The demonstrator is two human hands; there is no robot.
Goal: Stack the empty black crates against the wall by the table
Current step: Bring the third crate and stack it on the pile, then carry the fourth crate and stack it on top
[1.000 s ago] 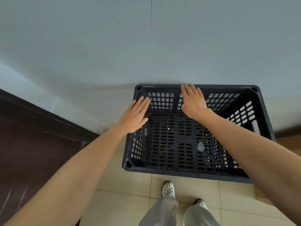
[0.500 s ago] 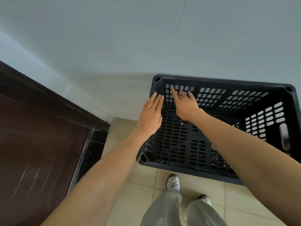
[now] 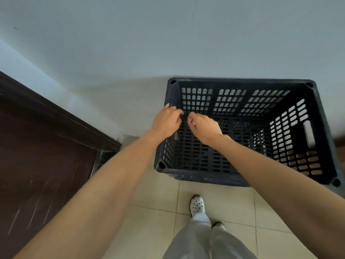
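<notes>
An empty black crate [image 3: 203,177] with slotted walls stands on the tiled floor, its far side against the pale wall [image 3: 168,43]. My left hand [image 3: 165,121] hovers right over the crate's left rim, fingers curled in; I cannot tell whether it touches the rim. My right hand [image 3: 204,128] is just beside it, above the inside of the crate near its left wall, also loosely curled with nothing visible in it. Both forearms reach in from the bottom of the view.
A dark brown wooden table [image 3: 43,150] fills the left side, with a narrow gap of floor between it and the crate. Beige floor tiles [image 3: 155,195] lie in front of the crate. My white shoes [image 3: 197,205] and grey trousers stand close to its near wall.
Both hands were flat with fingers spread over the crate's far-left part. They have drawn back and curled shut. The view has swung left, so the crate sits further right.
</notes>
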